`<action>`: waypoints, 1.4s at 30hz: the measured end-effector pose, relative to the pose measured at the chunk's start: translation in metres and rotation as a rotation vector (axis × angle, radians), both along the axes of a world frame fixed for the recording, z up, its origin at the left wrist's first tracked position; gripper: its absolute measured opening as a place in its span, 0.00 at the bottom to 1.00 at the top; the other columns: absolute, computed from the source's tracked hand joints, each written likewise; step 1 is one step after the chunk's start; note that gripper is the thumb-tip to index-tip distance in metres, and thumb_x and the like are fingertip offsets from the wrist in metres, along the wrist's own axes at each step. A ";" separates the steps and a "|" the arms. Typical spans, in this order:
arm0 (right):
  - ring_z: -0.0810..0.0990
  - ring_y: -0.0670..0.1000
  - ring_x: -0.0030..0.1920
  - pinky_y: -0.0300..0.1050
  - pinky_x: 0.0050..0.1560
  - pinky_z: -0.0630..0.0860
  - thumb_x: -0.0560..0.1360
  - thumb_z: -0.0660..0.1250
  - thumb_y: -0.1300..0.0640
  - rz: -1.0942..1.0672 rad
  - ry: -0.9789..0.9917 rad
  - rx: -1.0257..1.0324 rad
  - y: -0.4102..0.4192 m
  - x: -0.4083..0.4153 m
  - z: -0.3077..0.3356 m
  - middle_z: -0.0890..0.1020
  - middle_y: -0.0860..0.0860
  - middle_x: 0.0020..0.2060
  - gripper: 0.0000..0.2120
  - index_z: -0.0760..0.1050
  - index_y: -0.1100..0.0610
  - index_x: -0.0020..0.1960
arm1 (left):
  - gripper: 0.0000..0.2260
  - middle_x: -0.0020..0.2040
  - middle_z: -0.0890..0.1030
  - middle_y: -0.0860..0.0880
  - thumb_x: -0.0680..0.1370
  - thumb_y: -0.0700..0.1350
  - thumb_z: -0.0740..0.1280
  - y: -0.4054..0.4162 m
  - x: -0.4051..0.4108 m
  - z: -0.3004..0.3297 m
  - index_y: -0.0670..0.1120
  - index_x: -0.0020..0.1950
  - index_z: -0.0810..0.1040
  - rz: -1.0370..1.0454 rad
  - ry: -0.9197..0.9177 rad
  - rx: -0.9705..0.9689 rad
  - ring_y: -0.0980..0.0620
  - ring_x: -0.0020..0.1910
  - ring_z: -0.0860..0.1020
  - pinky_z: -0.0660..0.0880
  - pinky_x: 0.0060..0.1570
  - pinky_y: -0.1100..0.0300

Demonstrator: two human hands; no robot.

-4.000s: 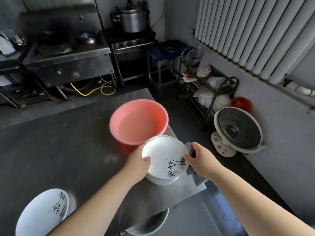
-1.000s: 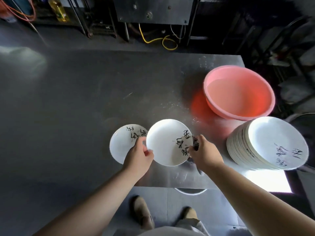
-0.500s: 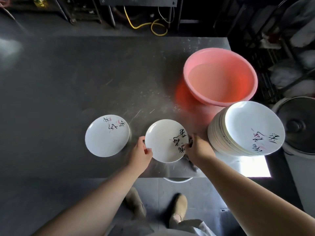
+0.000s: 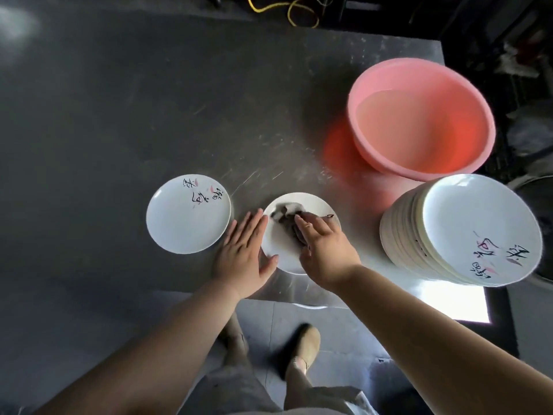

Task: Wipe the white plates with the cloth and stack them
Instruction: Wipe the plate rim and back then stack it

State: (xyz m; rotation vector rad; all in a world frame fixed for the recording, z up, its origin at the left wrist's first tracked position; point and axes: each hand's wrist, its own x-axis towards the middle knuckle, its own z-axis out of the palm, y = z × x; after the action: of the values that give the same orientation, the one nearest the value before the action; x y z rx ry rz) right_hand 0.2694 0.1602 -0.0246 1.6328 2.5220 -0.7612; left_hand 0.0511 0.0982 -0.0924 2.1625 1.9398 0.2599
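The plate being wiped (image 4: 302,235) lies flat on the grey metal table (image 4: 149,115), near the front edge, just in front of the person. The right hand (image 4: 324,250) rests on top of it with the fingers fairly straight, and it presses a dark cloth (image 4: 285,217) against the inside of the plate. The left hand (image 4: 242,256) is flat and open, holding nothing; its fingers lie along the left rim of this plate and seem to keep it from sliding.

Just beside the left hand, on its left, is a single wiped plate (image 4: 188,214) with dark writing, apart from the middle plate. To the right stands a tall stack of plates (image 4: 460,232), and behind it a pink basin (image 4: 422,118).

I judge that the wiping is in progress. For the stacking, the important relation is this: the single plate lies to the left, on the side of the left hand, so the left hand is nearer to that place than the right hand with the cloth.
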 end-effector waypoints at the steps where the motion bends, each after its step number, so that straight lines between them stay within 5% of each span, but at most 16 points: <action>1: 0.68 0.62 0.73 0.58 0.72 0.72 0.73 0.66 0.56 0.056 -0.049 0.113 -0.001 0.002 -0.003 0.68 0.51 0.79 0.35 0.67 0.53 0.80 | 0.40 0.87 0.52 0.49 0.80 0.63 0.59 0.000 0.000 0.001 0.46 0.86 0.53 -0.002 0.006 -0.006 0.49 0.85 0.53 0.52 0.83 0.45; 3: 0.66 0.63 0.77 0.60 0.76 0.67 0.76 0.68 0.57 0.141 -0.049 0.260 0.001 0.006 -0.009 0.66 0.52 0.81 0.30 0.71 0.55 0.78 | 0.40 0.87 0.52 0.49 0.79 0.64 0.59 0.000 0.000 0.001 0.46 0.86 0.53 0.005 0.012 -0.017 0.49 0.85 0.53 0.52 0.83 0.45; 7: 0.41 0.52 0.84 0.51 0.84 0.42 0.85 0.55 0.54 0.327 -0.097 0.130 0.020 0.004 -0.021 0.49 0.49 0.85 0.31 0.52 0.56 0.85 | 0.41 0.86 0.53 0.49 0.79 0.64 0.59 0.001 0.001 0.000 0.45 0.86 0.52 0.011 0.037 -0.032 0.49 0.85 0.53 0.51 0.83 0.45; 11: 0.37 0.48 0.83 0.50 0.84 0.40 0.84 0.49 0.51 0.316 -0.125 0.073 0.024 -0.003 -0.022 0.42 0.48 0.85 0.33 0.43 0.54 0.86 | 0.41 0.86 0.54 0.48 0.79 0.65 0.58 0.002 0.001 -0.002 0.45 0.86 0.52 0.017 0.066 -0.013 0.48 0.85 0.54 0.51 0.83 0.45; 14: 0.43 0.52 0.85 0.52 0.84 0.44 0.83 0.56 0.52 0.385 -0.128 0.079 0.003 0.001 -0.025 0.48 0.51 0.85 0.34 0.49 0.55 0.86 | 0.42 0.86 0.54 0.48 0.79 0.66 0.58 0.002 0.002 -0.004 0.45 0.86 0.51 0.015 0.079 0.002 0.48 0.85 0.53 0.52 0.83 0.45; 18: 0.67 0.58 0.79 0.58 0.78 0.65 0.78 0.66 0.58 0.516 -0.051 0.236 -0.011 0.012 -0.016 0.70 0.53 0.79 0.29 0.70 0.58 0.79 | 0.41 0.87 0.52 0.49 0.80 0.66 0.57 0.002 0.002 -0.006 0.45 0.86 0.49 0.006 0.097 0.004 0.49 0.85 0.51 0.52 0.83 0.45; 23: 0.63 0.59 0.81 0.58 0.79 0.64 0.84 0.65 0.49 0.295 -0.020 0.126 0.035 -0.012 -0.014 0.69 0.52 0.79 0.21 0.75 0.56 0.74 | 0.42 0.87 0.52 0.48 0.80 0.66 0.58 0.002 0.001 -0.006 0.45 0.86 0.50 0.006 0.105 0.004 0.49 0.85 0.51 0.52 0.83 0.44; 27: 0.82 0.62 0.53 0.52 0.49 0.82 0.81 0.65 0.46 0.327 0.088 0.185 0.003 0.006 -0.016 0.82 0.52 0.61 0.16 0.85 0.55 0.57 | 0.42 0.87 0.52 0.49 0.80 0.67 0.57 0.003 0.001 -0.005 0.45 0.86 0.50 0.007 0.119 0.000 0.49 0.85 0.52 0.52 0.83 0.45; 30: 0.83 0.61 0.47 0.51 0.49 0.81 0.79 0.67 0.47 0.347 0.090 0.278 -0.006 0.022 -0.013 0.85 0.52 0.54 0.14 0.87 0.55 0.52 | 0.42 0.86 0.53 0.49 0.80 0.67 0.57 0.001 0.002 -0.006 0.45 0.86 0.51 0.005 0.122 0.016 0.48 0.85 0.53 0.52 0.83 0.44; 33: 0.82 0.62 0.55 0.51 0.58 0.75 0.77 0.74 0.46 0.228 -0.026 0.259 0.029 0.014 -0.011 0.84 0.54 0.58 0.13 0.86 0.55 0.53 | 0.42 0.86 0.53 0.49 0.80 0.67 0.57 0.002 0.002 -0.005 0.45 0.86 0.51 0.002 0.110 0.008 0.48 0.85 0.53 0.52 0.83 0.44; 36: 0.75 0.61 0.68 0.51 0.67 0.69 0.82 0.67 0.44 0.110 -0.099 0.184 0.038 0.006 -0.007 0.78 0.53 0.70 0.19 0.82 0.55 0.65 | 0.42 0.86 0.53 0.49 0.80 0.67 0.57 0.002 0.001 -0.005 0.46 0.86 0.51 0.005 0.103 0.006 0.49 0.85 0.53 0.52 0.82 0.44; 39: 0.63 0.61 0.81 0.57 0.80 0.61 0.84 0.58 0.44 0.249 -0.122 0.153 -0.007 0.019 -0.006 0.65 0.58 0.81 0.30 0.64 0.55 0.82 | 0.42 0.86 0.53 0.50 0.80 0.68 0.57 0.003 0.001 -0.006 0.46 0.86 0.50 0.012 0.103 0.005 0.49 0.85 0.53 0.53 0.82 0.44; 42: 0.51 0.64 0.84 0.63 0.82 0.54 0.82 0.48 0.36 0.443 -0.251 0.118 -0.046 0.035 -0.005 0.54 0.63 0.83 0.38 0.54 0.56 0.85 | 0.42 0.87 0.52 0.50 0.80 0.68 0.57 0.002 0.001 -0.006 0.47 0.87 0.49 0.010 0.121 0.007 0.50 0.85 0.52 0.53 0.82 0.44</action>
State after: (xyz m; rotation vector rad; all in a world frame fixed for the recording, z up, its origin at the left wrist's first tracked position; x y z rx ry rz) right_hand 0.3043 0.1146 -0.0300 1.0449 2.6307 -0.3455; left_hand 0.0518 0.1001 -0.0984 2.2210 2.0167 0.1411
